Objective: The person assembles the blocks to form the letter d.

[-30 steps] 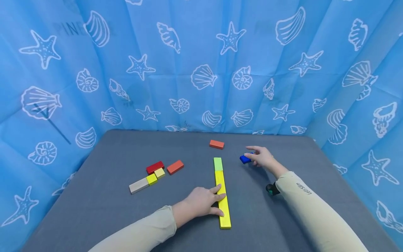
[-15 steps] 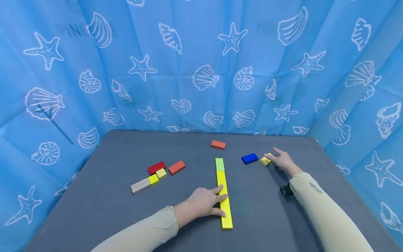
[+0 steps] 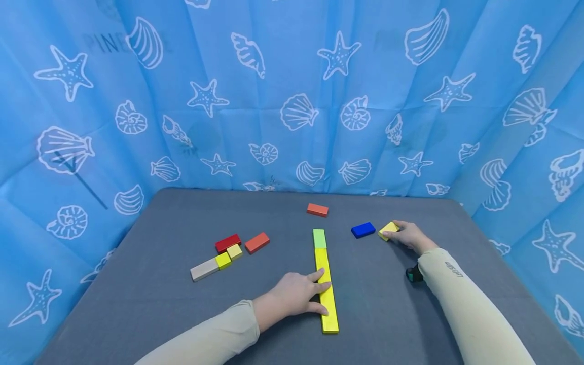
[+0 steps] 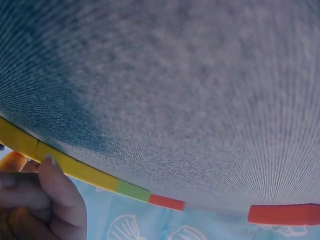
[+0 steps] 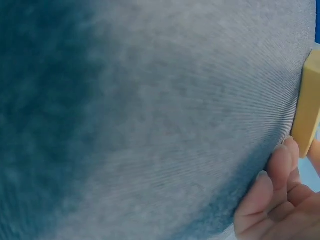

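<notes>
My left hand (image 3: 294, 294) rests its spread fingertips and thumb on a long yellow strip (image 3: 331, 320), made of yellow blocks end to end. A light green block (image 3: 320, 239) continues the strip at its far end. In the left wrist view a seam shows in the yellow strip (image 4: 85, 171) beside the fingers. On the right, my right hand (image 3: 410, 236) pinches a pale yellow block (image 3: 389, 229) between thumb and fingers, low at the table. The right wrist view shows that pale yellow block (image 5: 309, 107) at the fingertips. Just left of it lies a blue block (image 3: 363, 230).
An orange-red block (image 3: 317, 210) lies toward the back. Left of the strip are another orange block (image 3: 257, 243), a dark red block (image 3: 227, 244), a small cream block (image 3: 234, 252), a small yellow block (image 3: 223, 261) and a beige block (image 3: 205, 269). A patterned blue curtain (image 3: 274, 126) surrounds the grey table (image 3: 182, 319).
My right hand has let go of the blue block, moved right and taken hold of the pale yellow block. The left hand has stayed on the yellow strip.
</notes>
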{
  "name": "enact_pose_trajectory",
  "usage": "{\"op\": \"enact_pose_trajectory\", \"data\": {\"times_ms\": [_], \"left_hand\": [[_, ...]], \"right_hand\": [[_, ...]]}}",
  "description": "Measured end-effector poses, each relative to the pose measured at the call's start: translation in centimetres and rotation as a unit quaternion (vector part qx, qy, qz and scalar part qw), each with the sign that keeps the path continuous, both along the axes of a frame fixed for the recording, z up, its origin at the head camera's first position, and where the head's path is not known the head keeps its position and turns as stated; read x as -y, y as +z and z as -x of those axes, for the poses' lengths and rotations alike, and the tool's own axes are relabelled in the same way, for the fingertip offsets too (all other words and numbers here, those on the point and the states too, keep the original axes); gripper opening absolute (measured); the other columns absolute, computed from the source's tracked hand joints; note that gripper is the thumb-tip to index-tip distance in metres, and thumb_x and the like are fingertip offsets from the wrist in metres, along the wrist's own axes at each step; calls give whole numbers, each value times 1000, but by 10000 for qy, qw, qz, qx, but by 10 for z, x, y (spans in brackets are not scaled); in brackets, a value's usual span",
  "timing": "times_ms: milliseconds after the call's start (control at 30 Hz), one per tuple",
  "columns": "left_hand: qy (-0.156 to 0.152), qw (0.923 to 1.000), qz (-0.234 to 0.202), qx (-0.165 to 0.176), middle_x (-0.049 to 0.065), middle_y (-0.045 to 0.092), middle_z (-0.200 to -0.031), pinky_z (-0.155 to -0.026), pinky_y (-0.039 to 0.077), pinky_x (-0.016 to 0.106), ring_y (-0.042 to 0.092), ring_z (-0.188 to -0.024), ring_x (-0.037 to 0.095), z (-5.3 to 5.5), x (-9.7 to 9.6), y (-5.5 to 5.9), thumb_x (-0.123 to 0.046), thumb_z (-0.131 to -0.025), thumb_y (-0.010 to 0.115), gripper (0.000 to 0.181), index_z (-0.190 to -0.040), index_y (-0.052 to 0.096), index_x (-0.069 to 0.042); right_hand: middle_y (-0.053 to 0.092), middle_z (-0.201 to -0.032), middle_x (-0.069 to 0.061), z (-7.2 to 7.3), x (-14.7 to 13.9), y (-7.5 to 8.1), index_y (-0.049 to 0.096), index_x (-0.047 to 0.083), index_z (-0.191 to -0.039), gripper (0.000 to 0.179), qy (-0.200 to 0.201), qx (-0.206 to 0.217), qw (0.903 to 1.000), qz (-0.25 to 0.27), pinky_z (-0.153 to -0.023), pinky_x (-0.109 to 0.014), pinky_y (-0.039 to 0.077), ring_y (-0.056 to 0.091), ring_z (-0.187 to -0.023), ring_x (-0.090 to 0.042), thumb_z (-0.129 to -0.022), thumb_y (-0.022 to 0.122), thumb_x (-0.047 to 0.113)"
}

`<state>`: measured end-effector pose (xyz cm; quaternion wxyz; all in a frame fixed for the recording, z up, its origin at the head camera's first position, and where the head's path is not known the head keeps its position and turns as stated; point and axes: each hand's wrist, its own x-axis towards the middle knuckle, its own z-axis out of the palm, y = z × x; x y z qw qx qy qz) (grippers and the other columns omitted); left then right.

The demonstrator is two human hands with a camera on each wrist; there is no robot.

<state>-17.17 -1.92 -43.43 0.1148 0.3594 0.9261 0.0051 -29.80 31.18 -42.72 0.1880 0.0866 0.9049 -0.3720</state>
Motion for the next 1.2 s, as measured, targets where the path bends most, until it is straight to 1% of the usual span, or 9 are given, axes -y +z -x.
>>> {"op": "enact_pose_trajectory", "data": {"times_ms": [67,167,367,500,600,667,800,967,1200], "left_hand": [[15,10000,14,3,-7,41,-150,-67,47,26,57,-67,10,0,0,0,-68,-84,56,67,-142,49,-37],[25,10000,-2,-16,-7,42,-150,-66,47,26,55,-64,10,-1,0,-1,-67,-83,56,67,-142,49,-36],[12,10000,-31,-23,-6,42,-150,-64,46,24,50,-60,9,-1,-1,1,-67,-83,57,66,-142,50,-36],[18,10000,-7,-3,-6,42,-150,-66,47,24,52,-63,9,-1,-2,3,-66,-83,58,67,-142,50,-36],[16,10000,-2,-5,-6,42,-150,-68,48,24,54,-67,10,-2,-2,4,-66,-83,58,66,-142,50,-35],[3,10000,1,-19,-5,42,-150,-68,48,24,56,-69,10,-2,-2,3,-65,-83,59,66,-142,51,-35],[1,10000,30,-60,-6,42,-150,-69,48,25,61,-76,10,-1,-2,2,-66,-83,58,67,-141,51,-35],[47,10000,68,-2,-6,42,-150,-73,50,28,65,-91,12,0,-3,1,-68,-82,57,68,-142,50,-36],[37,10000,39,-18,-6,42,-150,-76,50,28,65,-102,13,0,-3,1,-67,-83,57,67,-141,51,-35]], "right_hand": [[8,-150,-39,0,1,0,15,-10,-149,80,27,-104,9999,-43,-110,-58,22,13,-138,-53,-97,61,28],[18,-148,-39,-1,3,0,20,-12,-147,77,89,-380,9992,-75,-108,-59,24,23,-133,-52,-95,64,22],[39,-129,-35,0,9,-1,26,-14,-141,70,-199,-587,9980,91,-83,-44,46,47,-105,-38,-91,68,10],[43,-127,-32,0,18,4,25,-8,-146,67,-826,-682,9919,683,-71,-34,52,58,-89,-24,-93,64,6],[45,-127,-30,1,31,10,23,-4,-150,66,-1139,-816,9807,1366,-71,-31,54,60,-79,-16,-96,60,5],[44,-128,-28,2,40,14,21,-2,-151,67,-1083,-736,9760,1740,-75,-30,54,59,-79,-14,-97,58,7],[45,-125,-22,6,62,16,20,1,-153,66,-647,-334,9726,2208,-79,-29,53,57,-82,-13,-99,56,8],[45,-128,-23,17,97,16,27,1,-152,63,-411,-139,9789,1995,-75,-29,53,57,-84,-17,-98,58,9],[48,-127,-25,41,136,9,32,-1,-148,60,-712,-562,9885,1208,-78,-34,54,60,-93,-28,-95,61,5]]}}
